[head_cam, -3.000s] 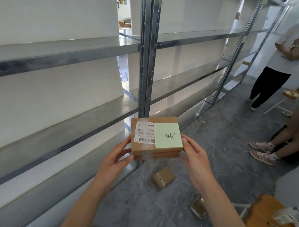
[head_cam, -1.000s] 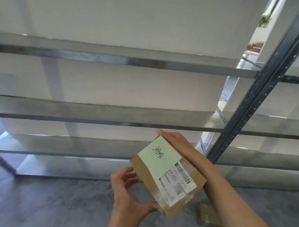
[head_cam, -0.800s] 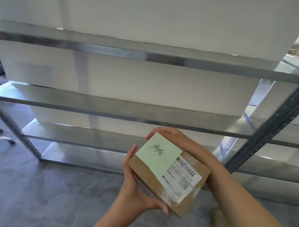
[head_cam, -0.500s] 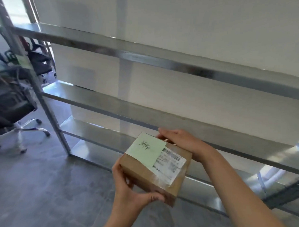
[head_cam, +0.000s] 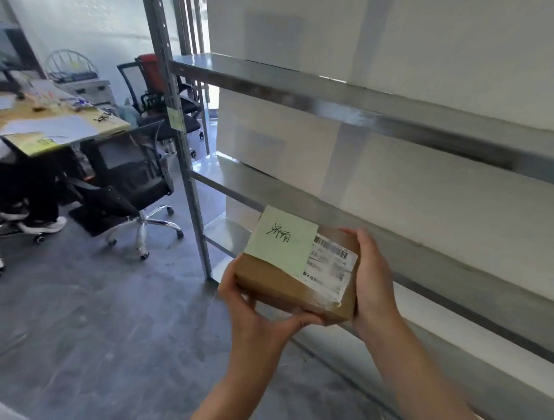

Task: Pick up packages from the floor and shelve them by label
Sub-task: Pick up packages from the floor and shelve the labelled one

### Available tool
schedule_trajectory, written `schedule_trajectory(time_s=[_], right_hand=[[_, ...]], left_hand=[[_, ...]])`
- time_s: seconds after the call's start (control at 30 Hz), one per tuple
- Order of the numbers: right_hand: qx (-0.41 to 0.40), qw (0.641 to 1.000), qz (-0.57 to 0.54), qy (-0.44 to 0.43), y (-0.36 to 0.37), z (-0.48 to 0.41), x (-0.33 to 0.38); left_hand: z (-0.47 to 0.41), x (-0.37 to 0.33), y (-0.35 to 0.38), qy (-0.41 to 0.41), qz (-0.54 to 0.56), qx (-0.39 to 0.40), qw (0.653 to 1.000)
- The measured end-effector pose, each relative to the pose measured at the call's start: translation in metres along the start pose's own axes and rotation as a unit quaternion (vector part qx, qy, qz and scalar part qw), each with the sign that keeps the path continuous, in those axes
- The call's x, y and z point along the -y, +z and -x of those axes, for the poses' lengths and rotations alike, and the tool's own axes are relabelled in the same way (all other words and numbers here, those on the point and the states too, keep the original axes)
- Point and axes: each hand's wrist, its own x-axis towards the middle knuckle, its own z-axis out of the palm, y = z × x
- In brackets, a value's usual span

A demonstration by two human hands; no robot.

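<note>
The cardboard box (head_cam: 294, 283) is held in the air in front of the metal shelves (head_cam: 385, 109), a green note (head_cam: 282, 240) and a barcode label (head_cam: 330, 266) on its top. The left hand (head_cam: 258, 317) cups its near corner from below; the right hand (head_cam: 372, 280) presses flat on its right end. Office chairs (head_cam: 127, 184) and a cluttered tabletop (head_cam: 51, 120) stand to the left.

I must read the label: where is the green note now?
In the head view, the green note lies on the cardboard box, beside the white barcode label, between both hands.
</note>
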Motion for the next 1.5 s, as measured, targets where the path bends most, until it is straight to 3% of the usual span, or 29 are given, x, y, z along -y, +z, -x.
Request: schedule_trajectory(time_s=[0.2,0.3,0.47,0.63,0.97,1.5], right_hand=[[0.086,0.992,0.088,-0.042,0.027,-0.042,-0.003],[0.101,0.988,0.114,-0.027,0.038,-0.076,-0.003],[0.088,0.993,0.078,-0.008,0.056,-0.143,0.000],[0.091,0.994,0.065,0.017,0.080,-0.200,-0.007],[0.107,0.993,0.051,0.013,0.149,-0.260,-0.027],[-0.022,0.999,0.034,-0.035,0.361,-0.284,-0.081]], left_hand=[[-0.065,0.015,0.006,0.023,-0.034,-0.068,0.997],[-0.105,0.028,0.008,0.017,-0.053,-0.060,0.997],[-0.163,0.039,-0.002,-0.014,-0.079,-0.013,0.997],[-0.213,0.047,-0.009,-0.061,-0.048,-0.082,0.994],[-0.288,0.087,-0.055,-0.099,-0.050,-0.089,0.990],[-0.462,0.158,-0.232,-0.128,-0.010,0.065,0.990]])
